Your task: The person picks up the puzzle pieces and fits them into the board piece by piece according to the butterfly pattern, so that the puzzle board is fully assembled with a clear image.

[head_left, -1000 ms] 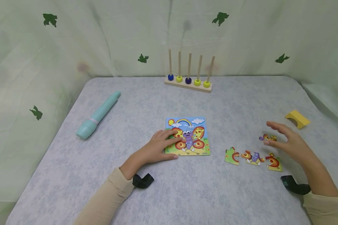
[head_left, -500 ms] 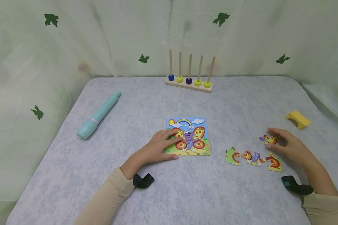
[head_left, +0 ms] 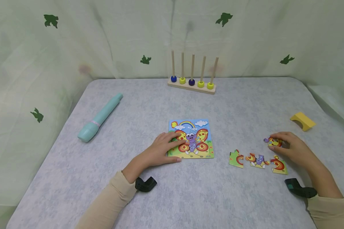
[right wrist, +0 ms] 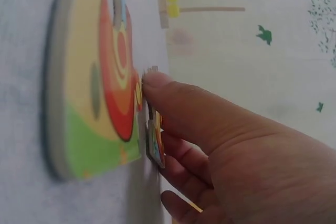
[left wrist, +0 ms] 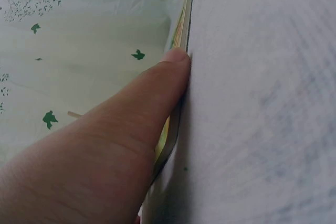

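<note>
My left hand rests on the left side of a square butterfly puzzle board, fingers spread over the picture. In the left wrist view its thumb lies along the board's edge. My right hand pinches a yellow and red puzzle piece between thumb and fingers; in the right wrist view that puzzle piece sits tilted close to the tabletop. Three more pieces lie in a row nearer me: a green one, one with a purple body and one with a red swirl.
A yellow arch block lies beyond my right hand. At the back stands a wooden peg rack with blue and yellow beads. A teal microphone-shaped toy lies at the left. Pale cloth hangs behind the table.
My right hand has come down to the puzzle piece, and its fingers and thumb have drawn together on it. The left hand has stayed in place on the board.
</note>
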A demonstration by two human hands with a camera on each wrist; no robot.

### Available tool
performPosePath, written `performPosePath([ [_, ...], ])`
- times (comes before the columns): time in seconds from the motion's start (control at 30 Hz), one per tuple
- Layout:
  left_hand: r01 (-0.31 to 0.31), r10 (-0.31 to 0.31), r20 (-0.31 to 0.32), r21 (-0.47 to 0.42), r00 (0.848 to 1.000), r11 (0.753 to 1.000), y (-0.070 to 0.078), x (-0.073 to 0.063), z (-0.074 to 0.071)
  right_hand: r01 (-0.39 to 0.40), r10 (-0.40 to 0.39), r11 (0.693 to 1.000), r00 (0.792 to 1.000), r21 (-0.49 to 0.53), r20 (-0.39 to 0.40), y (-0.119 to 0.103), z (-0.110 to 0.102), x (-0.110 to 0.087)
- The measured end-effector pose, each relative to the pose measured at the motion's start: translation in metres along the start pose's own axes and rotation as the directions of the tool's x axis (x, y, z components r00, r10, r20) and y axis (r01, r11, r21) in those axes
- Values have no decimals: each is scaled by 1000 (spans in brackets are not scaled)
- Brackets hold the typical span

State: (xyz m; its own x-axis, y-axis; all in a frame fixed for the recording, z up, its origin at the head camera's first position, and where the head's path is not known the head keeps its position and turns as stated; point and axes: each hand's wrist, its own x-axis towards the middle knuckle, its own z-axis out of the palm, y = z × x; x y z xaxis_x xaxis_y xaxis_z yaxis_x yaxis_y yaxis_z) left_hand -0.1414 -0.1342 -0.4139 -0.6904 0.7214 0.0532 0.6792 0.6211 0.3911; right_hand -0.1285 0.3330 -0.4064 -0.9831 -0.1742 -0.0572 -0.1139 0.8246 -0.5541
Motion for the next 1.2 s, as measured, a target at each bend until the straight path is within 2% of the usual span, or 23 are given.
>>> performPosePath([
  [0.1,-4,4,-2,-3,1000,1000,0,0,0,-44,44,999,999,-12,9,-5,-1,0],
  [0.2,-5,5,-3,-7,1000,1000,0,0,0,-52,52,999,999,-12,-11,-13,-5,-1],
  [0.3,-7,7,-7,-7,1000,1000,1,0,0,26,-26,1000,997,-2,-74,-26,-8,-3],
  [0.4,-3,3,-6,-6,1000,1000,1,0,0,117,-114,993,983,10,-145,-43,-9,-3],
  [0.53,4,-4,-1,-5,1000,1000,1,0,0,228,-219,973,952,20,-214,-74,-7,1],
  [0.67,9,-9,2,-7,1000,1000,0,0,1,387,-368,922,890,20,-270,-105,2,10],
  [0.77,10,-10,2,-7,1000,1000,0,-1,1,478,-455,878,848,23,-274,-128,13,19],
  [0.83,10,-10,1,-7,1000,1000,-1,-1,1,508,-482,860,838,43,-257,-142,23,25],
  [1.0,3,-3,-5,-6,1000,1000,-1,-1,0,514,-490,848,852,126,-182,-165,49,38],
  [1.2,2,-2,-7,6,1000,1000,-1,0,0,432,-433,890,901,146,-31,-172,75,55],
])
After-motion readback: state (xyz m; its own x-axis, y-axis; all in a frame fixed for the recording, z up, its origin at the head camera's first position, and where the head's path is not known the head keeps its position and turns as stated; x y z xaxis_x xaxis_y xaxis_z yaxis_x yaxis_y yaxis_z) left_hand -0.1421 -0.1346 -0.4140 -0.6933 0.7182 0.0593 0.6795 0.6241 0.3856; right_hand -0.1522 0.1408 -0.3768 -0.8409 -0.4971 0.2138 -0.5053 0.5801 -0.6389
